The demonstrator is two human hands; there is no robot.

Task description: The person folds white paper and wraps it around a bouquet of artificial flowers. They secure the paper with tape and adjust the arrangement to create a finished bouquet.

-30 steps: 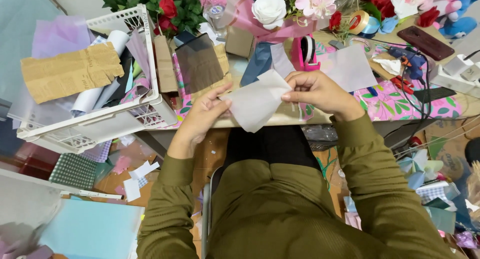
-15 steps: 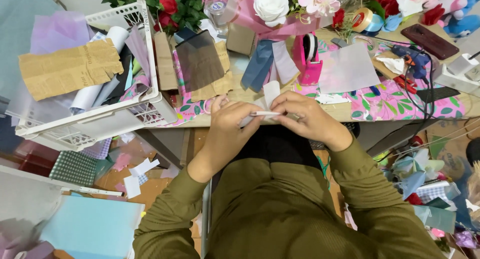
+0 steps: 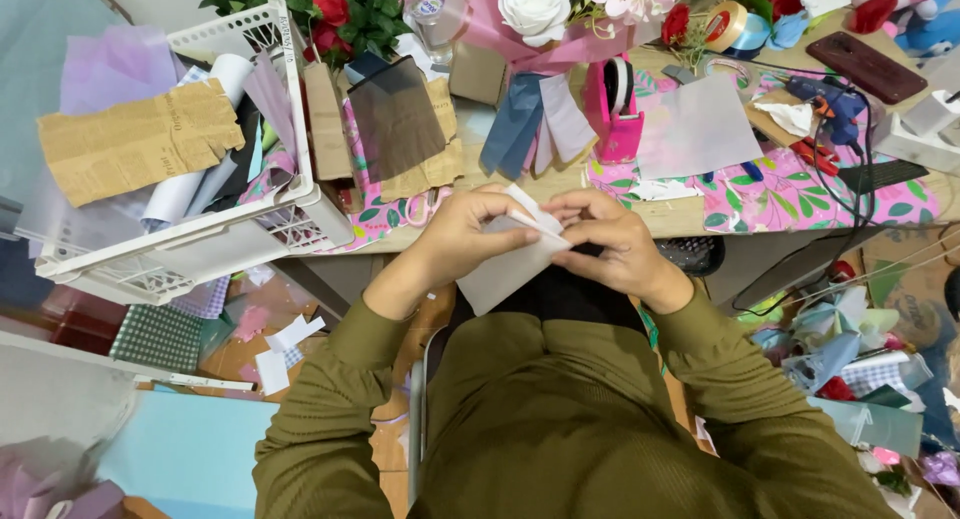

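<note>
Now left hand (image 3: 470,234), right hand (image 3: 610,241) pinch white paper sheet (image 3: 510,264) near pink tape dispenser (image 3: 618,114).

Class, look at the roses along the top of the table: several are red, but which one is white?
The white rose at top centre, above the pink wrapping. The roses left of it, such as the red rose among green leaves, are red.

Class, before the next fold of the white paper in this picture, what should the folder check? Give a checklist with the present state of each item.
1. Left hand grips the white paper: ok.
2. Right hand pinches the same sheet: ok.
3. Paper held free of the table edge: ok.
4. Edges lined up at the fold: cannot tell, fingers cover them.
5. Bare table space to press a crease: not ok; a grey sheet and a pink tape dispenser crowd it.
6. White crate clear of the left elbow: ok.
</note>
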